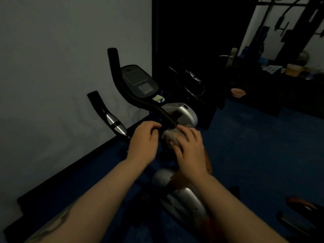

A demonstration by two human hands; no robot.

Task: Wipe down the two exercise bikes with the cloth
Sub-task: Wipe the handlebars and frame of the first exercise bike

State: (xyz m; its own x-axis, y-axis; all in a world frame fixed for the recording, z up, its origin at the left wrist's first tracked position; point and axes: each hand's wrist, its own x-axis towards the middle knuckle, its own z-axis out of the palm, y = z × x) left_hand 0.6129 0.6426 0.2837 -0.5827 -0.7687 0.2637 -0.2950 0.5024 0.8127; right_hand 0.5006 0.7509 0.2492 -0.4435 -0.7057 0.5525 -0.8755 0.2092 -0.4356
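We see the cloth [171, 135], a pale grey wad, pressed against the centre of the handlebar [140, 100] of the nearer exercise bike [184, 195], just where the black bar meets the stem. The right hand [190, 148] lies over the cloth with its fingers spread and lightly bent, the thumb along the near edge of the fabric, so most of the cloth is hidden beneath it. The left hand [144, 141] sits just beside it on the other side of the stem, fingers curled round the bar. Both bare forearms reach up from the lower edge of the view.

Above the hands we see the bike's dark console [139, 81], its screen blank, tilted towards us. The left grip [105, 111] of the handlebar rises in black foam with a silver sensor band below it. The silver body of the bike shows beyond the hands and again below them, with orange trim.

The second exercise bike [191, 83] stands behind the first in deep shadow against a dark door [192, 41]; only its curved bars can be made out. The floor [254, 146] is blue, the wall [61, 58] on the left pale. A pink bowl [238, 92] rests further back on the right.
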